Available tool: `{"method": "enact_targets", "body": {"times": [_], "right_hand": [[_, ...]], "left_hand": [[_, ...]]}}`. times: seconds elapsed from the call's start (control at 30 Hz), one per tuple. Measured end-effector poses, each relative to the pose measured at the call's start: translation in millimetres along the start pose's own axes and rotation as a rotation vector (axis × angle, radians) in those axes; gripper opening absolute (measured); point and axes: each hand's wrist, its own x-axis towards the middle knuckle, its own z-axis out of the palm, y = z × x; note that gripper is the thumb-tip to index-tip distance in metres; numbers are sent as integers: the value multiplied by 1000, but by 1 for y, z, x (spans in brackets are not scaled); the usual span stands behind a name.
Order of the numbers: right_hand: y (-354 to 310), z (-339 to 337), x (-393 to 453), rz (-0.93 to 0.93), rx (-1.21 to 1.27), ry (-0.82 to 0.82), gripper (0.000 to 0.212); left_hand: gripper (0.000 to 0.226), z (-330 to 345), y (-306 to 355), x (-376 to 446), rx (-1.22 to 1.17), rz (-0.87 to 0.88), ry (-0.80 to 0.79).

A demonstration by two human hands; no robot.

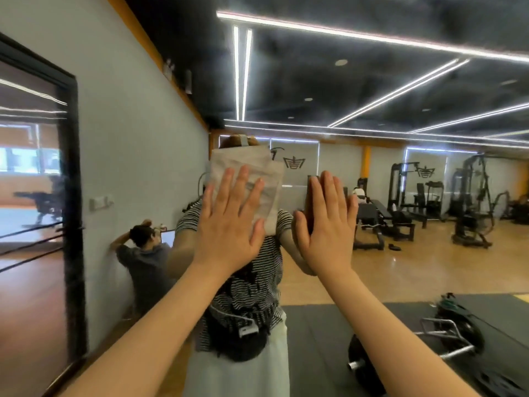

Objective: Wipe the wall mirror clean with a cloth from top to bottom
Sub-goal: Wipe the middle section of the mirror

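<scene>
The left hand presses a pale cloth flat against the mirror, fingers straight and spread, pointing up. The cloth's long side runs up and down. Just beside it, the right hand rests flat on the glass, fingers straight and close together

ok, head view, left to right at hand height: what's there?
Black frame → wall switch → left hand flat on the cloth → right hand flat on the mirror → reflected gym machines.
</scene>
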Motion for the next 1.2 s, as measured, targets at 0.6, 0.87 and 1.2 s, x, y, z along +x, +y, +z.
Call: {"method": "enact_targets", "body": {"times": [0.6,0.87,1.2], "right_hand": [[167,-45,17,-129,-30,-161,64],[170,-38,16,-148,-66,-105,64],[172,-39,17,-148,-59,-130,64]], "left_hand": [[55,-16,11,10,147,-149,-102],[66,13,70,41,66,-655,128],[72,22,118,55,137,-106,-99]]}}
